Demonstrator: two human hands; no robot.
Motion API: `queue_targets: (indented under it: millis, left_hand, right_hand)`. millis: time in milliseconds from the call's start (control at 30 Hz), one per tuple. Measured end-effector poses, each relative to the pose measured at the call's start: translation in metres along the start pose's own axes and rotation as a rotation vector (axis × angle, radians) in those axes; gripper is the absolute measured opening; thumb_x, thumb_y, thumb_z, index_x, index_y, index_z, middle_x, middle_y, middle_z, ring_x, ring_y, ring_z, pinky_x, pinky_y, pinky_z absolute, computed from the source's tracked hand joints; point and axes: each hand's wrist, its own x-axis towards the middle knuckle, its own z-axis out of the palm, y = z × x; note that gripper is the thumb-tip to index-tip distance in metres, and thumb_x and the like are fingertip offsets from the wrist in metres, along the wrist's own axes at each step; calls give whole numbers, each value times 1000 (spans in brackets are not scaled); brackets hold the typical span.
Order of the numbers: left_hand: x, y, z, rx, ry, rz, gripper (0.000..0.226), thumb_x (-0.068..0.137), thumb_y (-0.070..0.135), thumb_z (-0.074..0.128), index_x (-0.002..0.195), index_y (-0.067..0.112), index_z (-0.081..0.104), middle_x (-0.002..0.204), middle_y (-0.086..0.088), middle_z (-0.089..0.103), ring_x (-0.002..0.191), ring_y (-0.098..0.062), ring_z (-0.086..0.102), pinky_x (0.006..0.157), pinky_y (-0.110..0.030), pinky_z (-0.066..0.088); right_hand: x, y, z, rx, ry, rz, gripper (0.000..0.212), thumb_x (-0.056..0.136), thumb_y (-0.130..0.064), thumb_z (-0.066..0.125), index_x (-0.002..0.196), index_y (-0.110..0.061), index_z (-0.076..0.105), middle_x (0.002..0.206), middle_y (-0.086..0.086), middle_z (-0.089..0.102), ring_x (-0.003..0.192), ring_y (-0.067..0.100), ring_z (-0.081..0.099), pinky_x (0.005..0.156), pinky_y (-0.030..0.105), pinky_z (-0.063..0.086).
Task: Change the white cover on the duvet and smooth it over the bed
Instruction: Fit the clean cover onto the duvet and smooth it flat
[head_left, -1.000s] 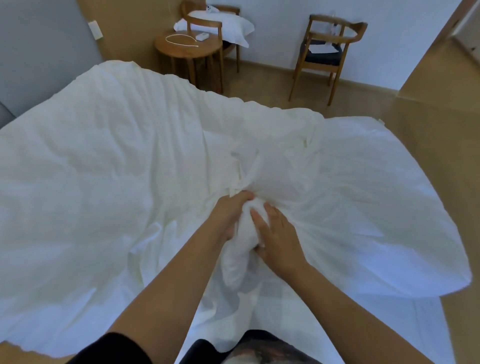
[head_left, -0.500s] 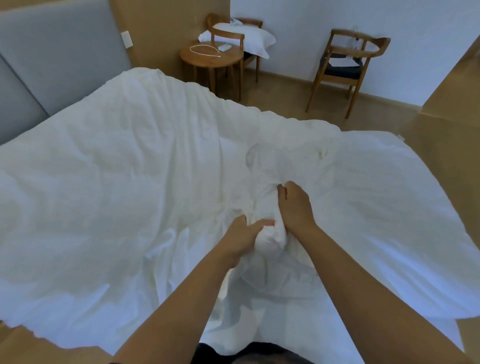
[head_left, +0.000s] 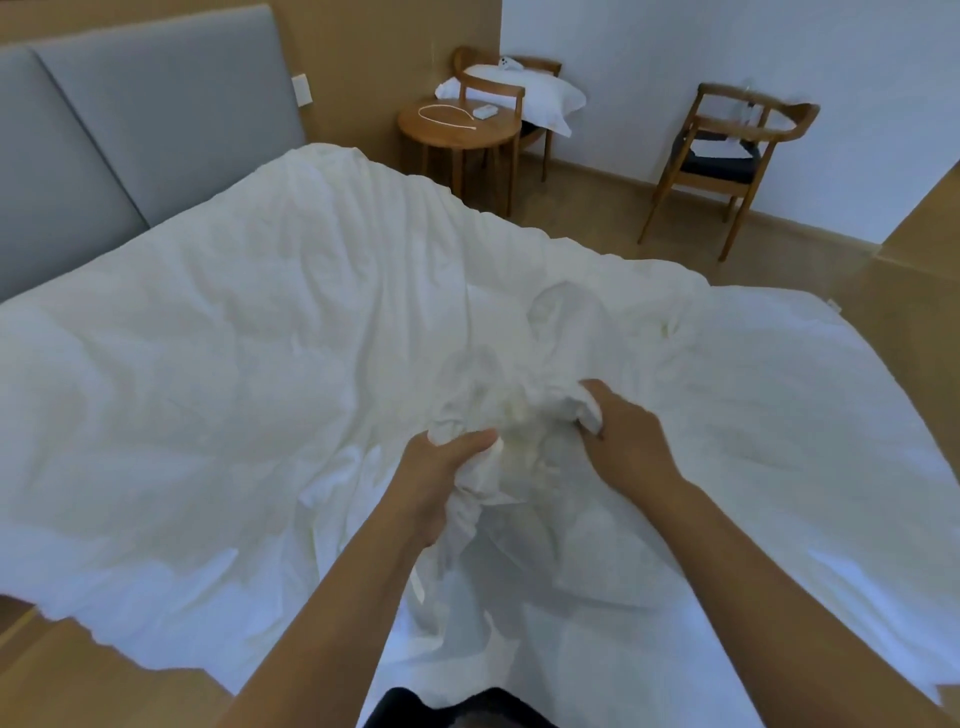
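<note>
**Head view, from the near edge of the bed (head_left: 597, 675).** The white duvet cover (head_left: 249, 364) lies rumpled over the bed, reaching from the grey headboard (head_left: 130, 135) at the left end to the near edge, where I stand.

My left hand (head_left: 441, 473) grips a bunched fold of the cover close to the middle of the near edge. Its fingers are curled round the cloth and the thumb lies across the top. My right hand (head_left: 626, 441), just beside it toward the right, holds a wad of the same cloth, its fingers curled round it. Between my two hands the cloth gathers into a creased mound, and elsewhere it spreads in shallow wrinkles toward the far corners.

Beyond the far edge, near the head-end corner, a round wooden table (head_left: 457, 132) carries a white cable (head_left: 441, 115) and a small white device (head_left: 484, 110). Behind it a white pillow (head_left: 545, 98) lies across a wooden chair (head_left: 540, 65). A wooden armchair (head_left: 727, 150) with a dark seat stands against the white wall.
</note>
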Motion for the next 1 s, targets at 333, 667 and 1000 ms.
queue_targets:
  millis: [333,667,1000]
  left_hand:
    - [-17,-7,-11,329,137,80,21,94,26,55,113,24,63,103,2,69,94,-17,65,78,-28,52]
    - [-8,-12,-11,543,-4,54,16,92,28,54,105,27,63,103,7,67,96,-10,63,83,-25,49]
    - [10,3,-25,686,-206,-6,39,89,-2,36,112,14,63,109,-6,65,97,-24,62,80,-33,55]
  right_hand:
    - [-3,-61,31,-381,-476,-131,46,95,-19,42,139,-17,32,117,10,58,101,29,57,73,31,38]
    - [-8,-68,56,-117,-320,124,12,92,-24,46,96,-15,53,103,7,60,84,22,57,66,27,37]
    - [-21,-56,45,886,-431,251,36,85,-13,50,116,-24,62,110,-7,67,104,13,61,84,25,48]
